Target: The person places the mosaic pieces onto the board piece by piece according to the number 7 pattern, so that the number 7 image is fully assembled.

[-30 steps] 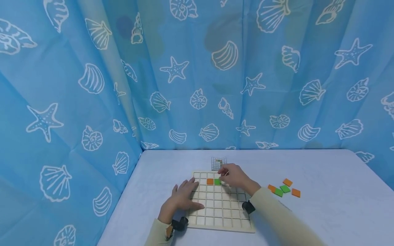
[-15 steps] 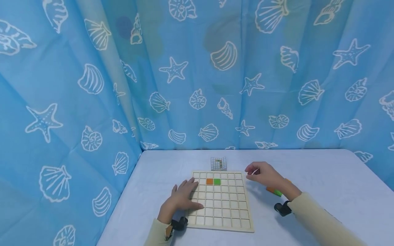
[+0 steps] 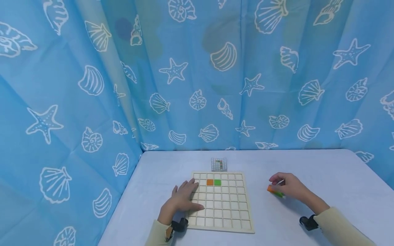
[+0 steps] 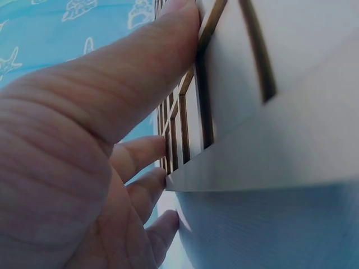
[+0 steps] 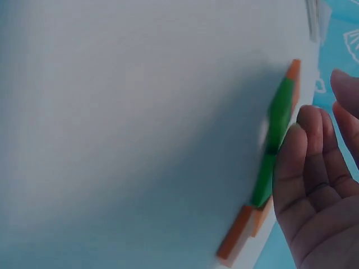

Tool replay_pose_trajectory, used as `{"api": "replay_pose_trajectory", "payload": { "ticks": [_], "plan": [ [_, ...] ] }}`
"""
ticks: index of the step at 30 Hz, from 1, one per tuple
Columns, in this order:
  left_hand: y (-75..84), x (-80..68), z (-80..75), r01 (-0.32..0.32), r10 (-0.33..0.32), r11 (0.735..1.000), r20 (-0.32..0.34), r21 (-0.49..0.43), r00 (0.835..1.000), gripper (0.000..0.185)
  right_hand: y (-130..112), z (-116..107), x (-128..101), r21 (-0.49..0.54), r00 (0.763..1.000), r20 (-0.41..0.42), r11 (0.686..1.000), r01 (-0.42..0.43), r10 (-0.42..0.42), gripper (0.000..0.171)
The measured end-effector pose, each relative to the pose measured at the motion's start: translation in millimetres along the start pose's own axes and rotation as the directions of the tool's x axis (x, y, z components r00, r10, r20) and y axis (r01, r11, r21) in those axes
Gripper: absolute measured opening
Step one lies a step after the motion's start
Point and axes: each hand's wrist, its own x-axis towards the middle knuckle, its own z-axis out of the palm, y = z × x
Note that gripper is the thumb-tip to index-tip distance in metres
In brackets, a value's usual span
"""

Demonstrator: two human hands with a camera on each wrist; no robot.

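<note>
My left hand (image 3: 181, 200) rests on the left side of a pale wooden grid board (image 3: 226, 205), fingers spread. In the left wrist view its thumb (image 4: 140, 61) lies over the board's cells and the fingers touch along the edge. An orange tile (image 3: 210, 182) and a green tile (image 3: 217, 182) sit side by side in the board's second row from the far edge. To the board's right, my right hand (image 3: 290, 187) hovers over loose orange and green tiles (image 5: 279, 115), fingers loosely bent, nothing seen held. In the head view it hides most of these tiles.
A small card with a printed grid and coloured squares (image 3: 219, 164) stands just beyond the board's far edge. The white-covered table (image 3: 166, 164) meets a blue shell-patterned curtain (image 3: 197, 78) at the back and left.
My right hand has left the green tile on the board and moved right, to the loose tiles. The left hand has stayed on the board.
</note>
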Motion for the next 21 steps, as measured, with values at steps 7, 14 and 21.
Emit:
{"api": "replay_pose_trajectory", "payload": {
  "ticks": [7,14,21],
  "plan": [
    [0.0,0.1,2.1,0.011,-0.011,1.0,-0.006,0.003,1.0,0.092,5,4,-2,-0.03,1.0,0.005,0.999,-0.014,0.014,0.04],
    [2.6,-1.4,5.3,-0.005,0.006,1.0,0.015,-0.005,1.0,0.092,7,7,-3,-0.128,0.999,0.035,0.992,-0.004,0.009,0.035],
    [1.1,-2.4,-0.1,0.009,-0.009,1.0,-0.01,0.002,1.0,0.093,1,11,5,-0.17,0.999,0.034,0.985,0.028,-0.023,0.029]
  ]
}}
